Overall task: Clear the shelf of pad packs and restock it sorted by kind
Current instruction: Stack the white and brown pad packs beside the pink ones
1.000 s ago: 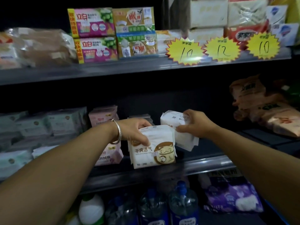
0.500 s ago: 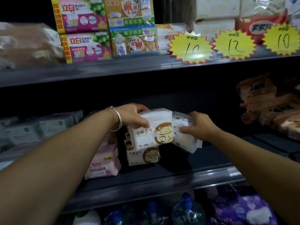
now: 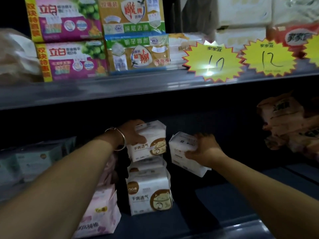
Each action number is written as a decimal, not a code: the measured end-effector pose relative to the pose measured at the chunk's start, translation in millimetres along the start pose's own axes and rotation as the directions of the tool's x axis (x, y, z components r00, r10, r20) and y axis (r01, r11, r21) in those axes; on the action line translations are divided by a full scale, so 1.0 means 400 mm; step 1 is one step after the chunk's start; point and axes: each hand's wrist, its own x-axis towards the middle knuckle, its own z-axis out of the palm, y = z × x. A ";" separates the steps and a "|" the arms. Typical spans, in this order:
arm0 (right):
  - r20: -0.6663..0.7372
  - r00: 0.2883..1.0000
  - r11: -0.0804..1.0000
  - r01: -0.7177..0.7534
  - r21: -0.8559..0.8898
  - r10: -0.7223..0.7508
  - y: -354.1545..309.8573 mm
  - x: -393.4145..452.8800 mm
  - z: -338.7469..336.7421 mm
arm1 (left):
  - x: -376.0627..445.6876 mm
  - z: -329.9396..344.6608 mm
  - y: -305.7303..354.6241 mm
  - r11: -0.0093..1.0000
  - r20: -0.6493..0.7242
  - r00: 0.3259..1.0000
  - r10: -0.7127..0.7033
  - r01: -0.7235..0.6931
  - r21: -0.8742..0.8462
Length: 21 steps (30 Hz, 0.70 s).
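Dim shop shelf (image 3: 224,226) holds a short stack of cat-print pad packs (image 3: 149,195); our left hand (image 3: 133,133) grips another cat-print pack (image 3: 148,140) directly above that stack, so it goes straight down. Our right hand (image 3: 205,149) holds a plain white pack (image 3: 183,149) just right of the stack, long side tilted, bare shelf below it.

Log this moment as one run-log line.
left hand: holds cat-logo pack atop stack | right hand: holds white pack beside it | phase: restocking
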 end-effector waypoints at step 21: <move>-0.097 0.990 0.973 0.075 -0.219 -0.098 -0.015 0.117 0.146 | 0.263 0.065 -0.145 0.972 0.009 0.994 0.111 -0.110 0.208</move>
